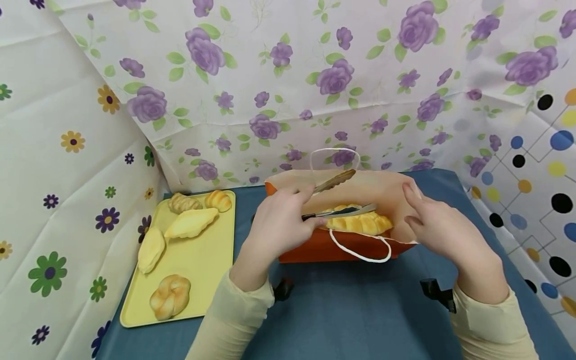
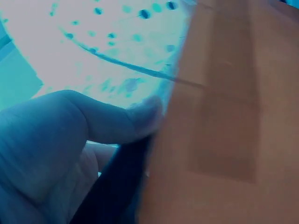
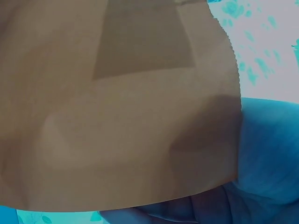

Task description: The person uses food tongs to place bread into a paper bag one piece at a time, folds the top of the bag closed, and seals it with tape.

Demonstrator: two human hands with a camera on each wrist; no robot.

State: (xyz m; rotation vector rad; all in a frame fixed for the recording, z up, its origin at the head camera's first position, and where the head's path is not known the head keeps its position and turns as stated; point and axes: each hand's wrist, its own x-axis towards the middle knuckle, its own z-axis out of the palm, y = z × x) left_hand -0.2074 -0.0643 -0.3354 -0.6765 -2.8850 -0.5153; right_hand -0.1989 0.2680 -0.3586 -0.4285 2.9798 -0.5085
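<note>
In the head view an orange paper bag point(image 1: 333, 250) with white cord handles point(image 1: 360, 257) stands with its mouth open. A golden, ridged bread loaf point(image 1: 362, 223) shows inside. My left hand point(image 1: 281, 220), over the bag's left side, holds tongs point(image 1: 335, 181) with dark handles. The tongs' arms are spread, and the lower one overlaps the loaf. In the left wrist view the thumb point(image 2: 145, 116) lies along a dark handle beside the bag's paper. My right hand point(image 1: 443, 230) grips the bag's right rim; in the right wrist view paper point(image 3: 131, 121) hides much of it.
A yellow tray point(image 1: 204, 280) on the left holds several breads, among them a knotted roll point(image 1: 170, 297), a pale long bread point(image 1: 191, 223) and a small croissant point(image 1: 218, 201). A blue cloth point(image 1: 351, 310) covers the table. Patterned sheets hang around three sides.
</note>
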